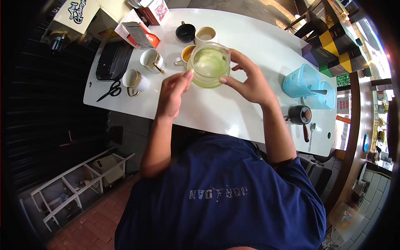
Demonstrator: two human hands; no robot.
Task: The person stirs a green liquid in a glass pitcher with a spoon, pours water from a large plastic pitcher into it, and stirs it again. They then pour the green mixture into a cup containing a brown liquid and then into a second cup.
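A clear glass bowl or cup with a greenish tint is held above the white table. My right hand grips its right side, thumb on the near edge and fingers behind. On its left side is my left hand, fingers curled and thumb touching the glass. Partly behind the glass stand an orange-lined cup and a beige-lined cup. A black cup is beyond them. Two white cups with gold handles, one farther back and one nearer, stand to the left.
Black scissors and a black case lie at the table's left end. Toward the right are light-blue containers, a dark pot and a spoon. Red-and-white packages and dark boxes stand at the back.
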